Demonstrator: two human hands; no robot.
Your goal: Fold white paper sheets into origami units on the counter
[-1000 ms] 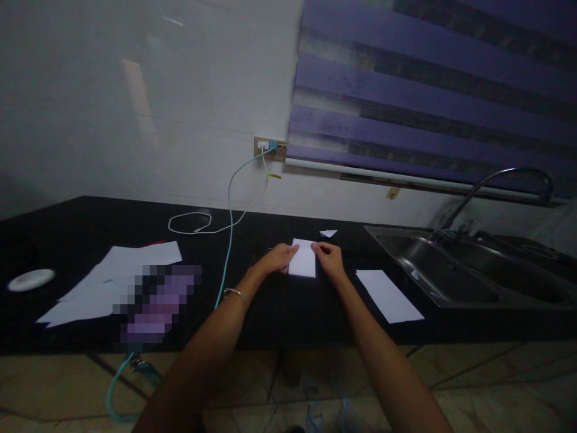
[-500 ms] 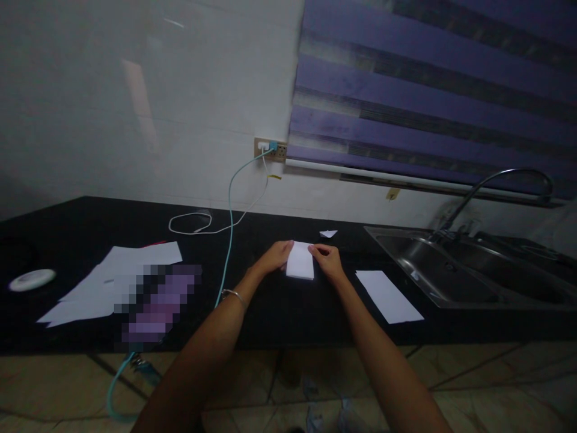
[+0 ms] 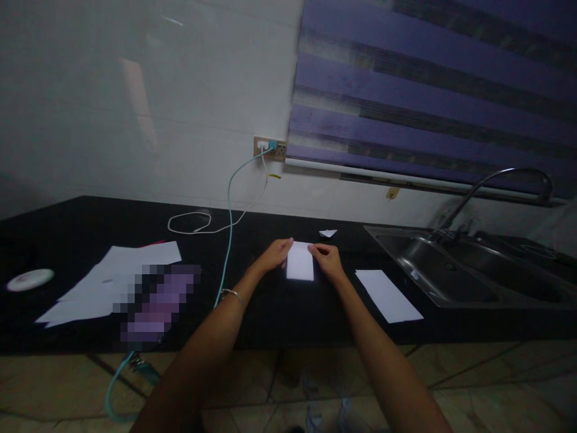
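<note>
Between my hands is a small white rectangle of paper [image 3: 300, 262], held just above or on the black counter; I cannot tell which. My left hand [image 3: 277, 253] pinches its upper left corner, thumb along the edge. At the upper right corner, my right hand [image 3: 326, 258] grips it between thumb and fingers. A small folded paper piece [image 3: 328, 233] lies behind my right hand. To the right, a longer white paper strip [image 3: 388, 296] rests flat on the counter.
On the left, several white sheets [image 3: 97, 285] lie overlapping beside a blurred purple item [image 3: 157, 310] and a white round object [image 3: 30, 279]. A teal cable [image 3: 229, 240] and a white cable [image 3: 189, 232] cross the counter [image 3: 288, 325]. A steel sink [image 3: 433, 270] is at right.
The lower edge of the paper looks slightly flatter between my hands. Both hands keep nearly the same place and grip.
</note>
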